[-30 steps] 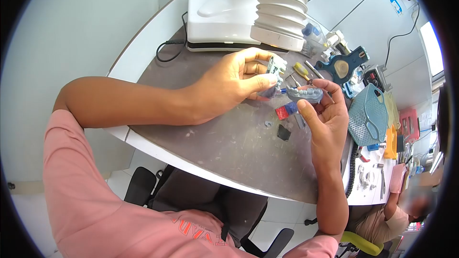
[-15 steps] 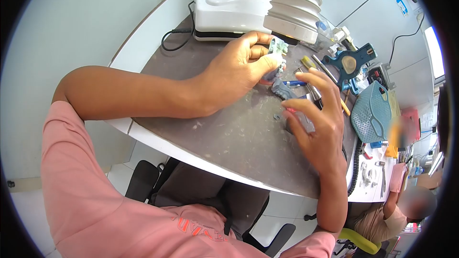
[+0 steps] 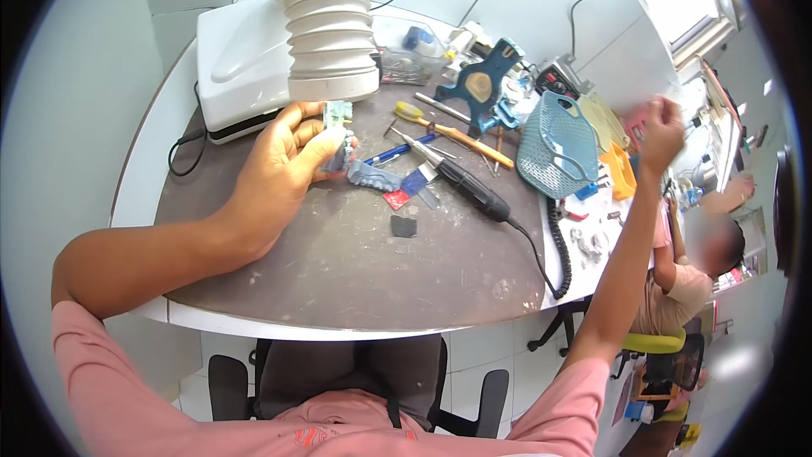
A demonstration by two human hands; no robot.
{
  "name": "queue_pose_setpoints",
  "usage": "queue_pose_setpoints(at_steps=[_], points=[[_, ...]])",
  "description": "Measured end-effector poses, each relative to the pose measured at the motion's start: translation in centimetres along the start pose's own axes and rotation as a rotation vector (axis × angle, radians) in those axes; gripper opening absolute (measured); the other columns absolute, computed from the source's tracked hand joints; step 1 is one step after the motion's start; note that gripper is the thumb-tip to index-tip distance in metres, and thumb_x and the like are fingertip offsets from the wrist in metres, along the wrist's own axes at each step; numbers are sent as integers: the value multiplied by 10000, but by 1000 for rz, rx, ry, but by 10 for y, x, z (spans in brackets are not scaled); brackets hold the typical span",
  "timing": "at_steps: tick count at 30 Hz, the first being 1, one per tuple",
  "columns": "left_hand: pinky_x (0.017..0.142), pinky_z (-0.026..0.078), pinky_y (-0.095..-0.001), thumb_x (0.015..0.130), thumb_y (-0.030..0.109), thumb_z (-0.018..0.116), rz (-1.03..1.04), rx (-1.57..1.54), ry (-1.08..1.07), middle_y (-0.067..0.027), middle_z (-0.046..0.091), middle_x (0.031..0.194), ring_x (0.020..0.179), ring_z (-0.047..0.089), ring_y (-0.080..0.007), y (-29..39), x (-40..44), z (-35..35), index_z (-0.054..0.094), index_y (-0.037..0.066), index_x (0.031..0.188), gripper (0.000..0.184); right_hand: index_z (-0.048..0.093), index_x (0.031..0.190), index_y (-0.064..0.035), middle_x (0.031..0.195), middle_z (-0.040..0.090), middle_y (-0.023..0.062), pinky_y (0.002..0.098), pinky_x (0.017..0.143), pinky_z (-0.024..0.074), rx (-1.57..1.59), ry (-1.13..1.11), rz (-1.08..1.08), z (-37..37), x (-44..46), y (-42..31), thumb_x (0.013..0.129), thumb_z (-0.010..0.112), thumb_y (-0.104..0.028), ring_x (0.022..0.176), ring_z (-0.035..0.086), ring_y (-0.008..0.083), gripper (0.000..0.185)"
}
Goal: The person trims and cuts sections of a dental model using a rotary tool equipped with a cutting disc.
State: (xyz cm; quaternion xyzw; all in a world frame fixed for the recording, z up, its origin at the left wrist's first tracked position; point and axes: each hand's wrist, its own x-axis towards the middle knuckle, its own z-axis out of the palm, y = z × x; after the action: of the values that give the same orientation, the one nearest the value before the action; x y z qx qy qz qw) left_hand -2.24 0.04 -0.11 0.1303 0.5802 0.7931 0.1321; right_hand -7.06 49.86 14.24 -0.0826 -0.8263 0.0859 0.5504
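- In the head view, the only one, I take the handpiece point(image 3: 475, 190) on the table point(image 3: 338, 288) as my mark; it lies slantwise, metal tip toward the person's left, cord point(image 3: 534, 250) running off its near end.
- To the left of the handpiece, the left hand point(image 3: 283, 156) is raised, gripping a grey-green cast point(image 3: 338, 114) between thumb and fingers, roughly upright.
- Well off to the right of the handpiece, the right hand point(image 3: 664, 135) is up in the air with its fingers seemingly curled; it is blurred, and I can't tell whether it is fully closed or has anything in it.
- Just left of the handpiece lies a second cast point(image 3: 375, 176), grey-blue, flat on the table; whether it touches the held one I can't tell.
- Between that cast and the handpiece sits a red-and-blue block point(image 3: 408, 186); nearer the person than the handpiece is a dark chip point(image 3: 404, 226).
- Beyond the handpiece lie a blue pen point(image 3: 393, 151) and a yellow-headed brush point(image 3: 465, 137); farther back stands a blue frame point(image 3: 482, 85).
- Right of the handpiece is a blue-green basket point(image 3: 556, 144).
- Far left beyond the handpiece, a ribbed hose point(image 3: 328, 25) hangs before a white box point(image 3: 241, 68).
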Motion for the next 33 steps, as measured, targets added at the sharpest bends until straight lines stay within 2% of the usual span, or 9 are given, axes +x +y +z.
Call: queue_pose_setpoints(at_steps=[4, 6, 11, 12, 14, 21, 24, 27, 33], points=[[904, 493, -316, 1004, 192, 529, 10, 1, 25, -73, 598, 1113, 1023, 586, -128, -4, 3, -1, 400, 22, 1327, 387, 706, 1054, -85, 893, 736, 81, 354, 746, 539, -409, -231, -155, 16, -19, 44, 906, 636, -186, 834, 711, 231, 193], [903, 498, -316, 999, 188, 537, 41, -4, 47, -71, 596, 1120, 1020, 590, -128, -9, 7, -3, 403, 12, 1326, 395, 704, 1092, -86, 891, 734, 81, 331, 706, 534, -163, -36, -155, 1, -22, -8, 917, 635, -195, 791, 700, 197, 217], [884, 511, -300, 979, 181, 571, 64, -6, 18, -53, 601, 1092, 988, 597, -123, -15, 11, -6, 427, -16, 1300, 403, 722, 1027, -71, 872, 714, 25, 220, 562, 447, 417, -523, -277, -49, -137, -212, 885, 645, -53, 630, 598, 79, 163], [739, 512, -249, 949, 136, 606, 96, -61, 74, -87, 623, 988, 847, 599, -107, -16, 13, -2, 430, -66, 1289, 433, 724, 1006, -65, 906, 710, 44, 234, 570, 472, 357, -720, -342, -54, -156, -243, 833, 695, -21, 665, 631, 108, 180], [733, 507, -253, 941, 139, 612, 117, -25, 64, -96, 624, 982, 846, 600, -109, -22, 18, -6, 431, -68, 1293, 447, 716, 1010, -43, 986, 684, 113, 342, 691, 523, 365, -855, -387, -47, -191, -270, 802, 755, -132, 828, 664, 258, 229], [809, 506, -345, 895, 151, 619, 196, -14, 184, -165, 638, 1085, 928, 637, -238, -40, 28, -3, 490, -19, 1309, 466, 673, 953, -16, 973, 680, 103, 359, 734, 515, 272, -754, -427, -23, -204, -296, 791, 732, -103, 879, 640, 266, 193], [815, 506, -340, 903, 116, 602, 173, 14, 227, -156, 641, 1087, 923, 637, -232, -28, 21, -2, 495, -12, 1309, 439, 646, 1000, -21, 984, 689, 100, 342, 710, 515, 236, -768, -290, -16, -186, -299, 795, 714, -78, 882, 647, 230, 224], [760, 481, -243, 931, 44, 556, 175, 16, 166, -88, 607, 1085, 899, 590, -107, -30, 24, -2, 461, -36, 1304, 393, 623, 1079, -20, 991, 681, 129, 336, 762, 517, 237, -807, -148, -6, -173, -302, 797, 724, -64, 916, 658, 212, 303], [825, 462, -247, 941, 61, 570, 171, -37, 91, -68, 621, 1098, 957, 582, -99, -27, 28, -4, 500, -3, 1260, 334, 676, 1043, -6, 935, 643, 120, 343, 827, 497, 357, -371, -503, 17, -195, -288, 795, 741, -27, 818, 605, 215, 257]])
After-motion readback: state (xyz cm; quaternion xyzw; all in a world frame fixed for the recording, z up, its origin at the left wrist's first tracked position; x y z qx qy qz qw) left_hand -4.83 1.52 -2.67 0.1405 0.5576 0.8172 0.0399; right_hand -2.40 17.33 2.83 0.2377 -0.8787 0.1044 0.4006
